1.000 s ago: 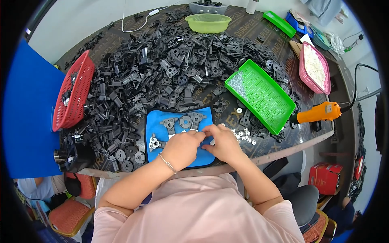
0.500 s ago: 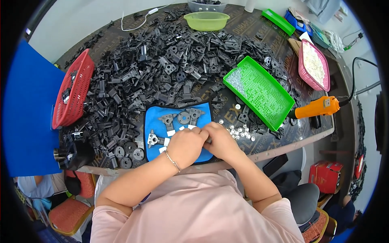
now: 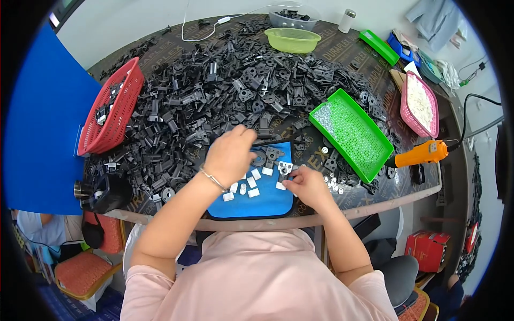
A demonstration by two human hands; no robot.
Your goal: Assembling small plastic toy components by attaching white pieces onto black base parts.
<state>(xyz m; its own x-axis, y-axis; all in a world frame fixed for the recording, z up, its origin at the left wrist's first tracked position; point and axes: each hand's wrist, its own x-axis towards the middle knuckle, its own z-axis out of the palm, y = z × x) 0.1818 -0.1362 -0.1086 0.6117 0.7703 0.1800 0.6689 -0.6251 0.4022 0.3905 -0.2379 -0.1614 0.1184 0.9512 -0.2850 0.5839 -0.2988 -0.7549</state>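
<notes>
On a blue mat [image 3: 270, 205] lie several small white blocks [image 3: 253, 192], a dark round disc [image 3: 259, 158] and a dark bracket [image 3: 274, 153]. My right hand [image 3: 311, 188] is at the mat's right side, thumb and fingers pinched on a black bracket with a pale silvery face [image 3: 284, 169]. My left hand [image 3: 230, 156] is over the mat's far left part, fingers curled downward and slightly blurred. Whatever they close on is hidden beneath the hand. A heap of black plastic brackets [image 3: 198, 96] reaches right up to the mat's far edge.
Right of the mat are small silvery round pieces [image 3: 334, 184] and a green perforated tray [image 3: 381, 142]. An orange electric screwdriver [image 3: 423, 154] lies beyond it. A red basket [image 3: 115, 125] stands left; a pink basket of white pieces [image 3: 431, 125] and a yellow-green bowl [image 3: 293, 44] stand farther off.
My hands, close together before, have moved apart: the left went up and left, the right stays by the mat's right side with the bracket. More white blocks show. The whole view has shifted.
</notes>
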